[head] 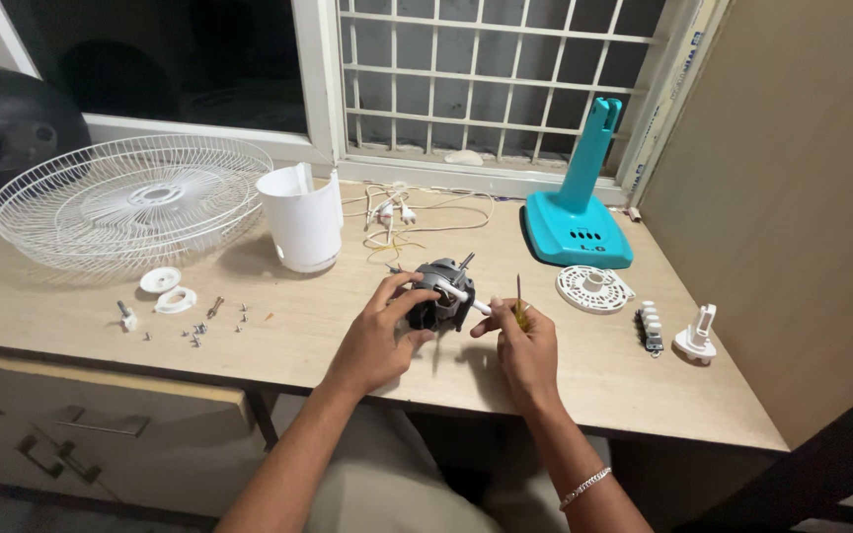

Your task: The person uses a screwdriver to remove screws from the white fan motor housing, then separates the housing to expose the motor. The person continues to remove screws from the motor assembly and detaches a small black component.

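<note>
A dark grey fan motor (438, 288) with a metal shaft stands on the wooden desk (278, 341) near its front edge. My left hand (379, 331) grips the motor's left side. A small white rod-like part (459, 295) sticks out from the motor toward my right hand (523, 342). My right hand is closed around a screwdriver (519, 301) with a yellow handle, its thin shaft pointing up, and its fingertips touch the end of the white part.
A white wire fan guard (130, 197), a white plastic housing (302, 219) and loose wires (397, 212) lie behind. A teal fan base (579, 209), a round white grille disc (592, 288), a switch block (650, 327) and a white bracket (697, 338) sit right. Several screws (211, 324) and white rings (168, 289) lie left.
</note>
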